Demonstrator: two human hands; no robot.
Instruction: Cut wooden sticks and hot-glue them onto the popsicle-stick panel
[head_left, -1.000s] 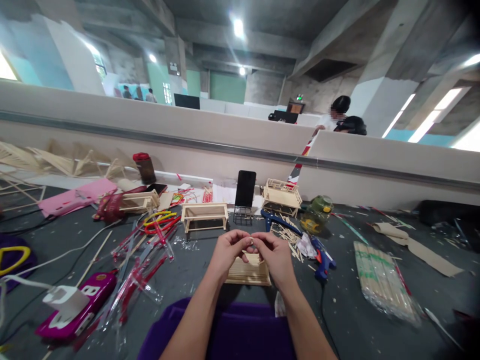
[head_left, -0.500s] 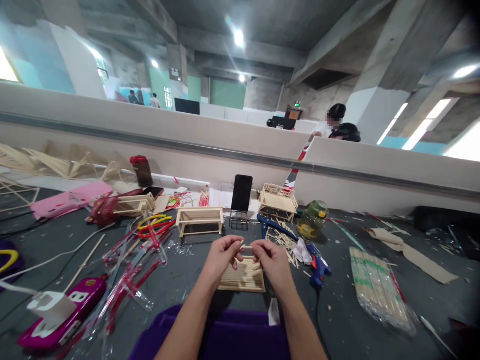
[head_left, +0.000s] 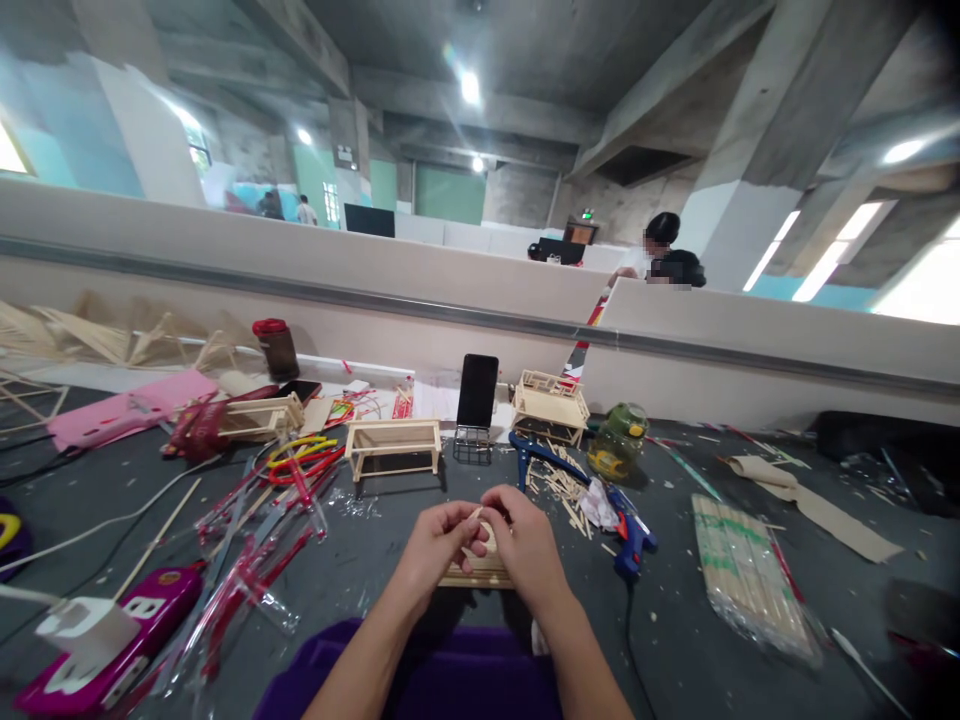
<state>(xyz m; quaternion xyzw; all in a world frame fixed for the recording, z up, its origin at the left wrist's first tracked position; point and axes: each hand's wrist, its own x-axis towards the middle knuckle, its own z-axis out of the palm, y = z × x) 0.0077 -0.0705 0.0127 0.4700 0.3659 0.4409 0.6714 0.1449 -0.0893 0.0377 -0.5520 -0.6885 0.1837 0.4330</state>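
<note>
My left hand (head_left: 444, 537) is closed in a pinch, with the pale tip of a short wooden stick (head_left: 477, 512) showing at its fingertips. My right hand (head_left: 523, 535) is closed against it from the other side, its fingers pinched around the same spot and covering most of the stick. Below both hands, a panel of wooden sticks (head_left: 475, 579) laid side by side rests on the dark table, largely hidden by my fingers.
Wooden stick frames (head_left: 394, 440) and a small wooden model (head_left: 551, 405) flank a propped phone (head_left: 478, 390). To the right are a blue glue gun (head_left: 634, 540), loose stick pieces (head_left: 562, 475), a bottle (head_left: 619, 440) and bagged sticks (head_left: 750, 570). Plastic wrappers (head_left: 255, 570) and a power strip (head_left: 154, 610) lie left.
My hands were slightly apart half a second ago, with the short stick visible between them. Now they meet, the right hand having moved over the stick and the panel. The view has shifted slightly.
</note>
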